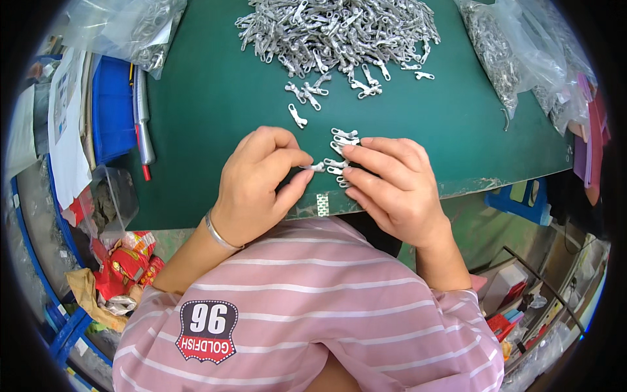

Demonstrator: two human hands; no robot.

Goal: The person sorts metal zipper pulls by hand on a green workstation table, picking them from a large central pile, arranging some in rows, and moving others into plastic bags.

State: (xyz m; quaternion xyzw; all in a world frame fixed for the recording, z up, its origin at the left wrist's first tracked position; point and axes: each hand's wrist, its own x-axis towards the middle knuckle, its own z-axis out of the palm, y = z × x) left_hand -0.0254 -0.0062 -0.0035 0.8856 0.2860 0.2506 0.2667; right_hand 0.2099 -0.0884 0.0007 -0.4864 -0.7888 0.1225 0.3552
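My left hand [264, 173] is closed, with thumb and forefinger pinching a small silver metal piece [317, 167] near the table's front edge. Just to its right lies a short column of similar looped metal pieces [337, 145]. Over that column my right hand [395, 186] is spread, its curved fingertips touching the pieces from the right and partly hiding them. One loose metal piece [297, 116] lies beyond my left hand, and a few more are scattered farther off. At the back rises a large heap of the same pieces [339, 32].
All this lies on a green tabletop [215, 85]. Clear plastic bags of metal parts [493, 52] stand at the back right, another bag [140, 29] at the back left. Along the left edge are a blue bin [112, 108] and a silver-and-red tool [142, 124]. A blue stool [519, 201] stands below right.
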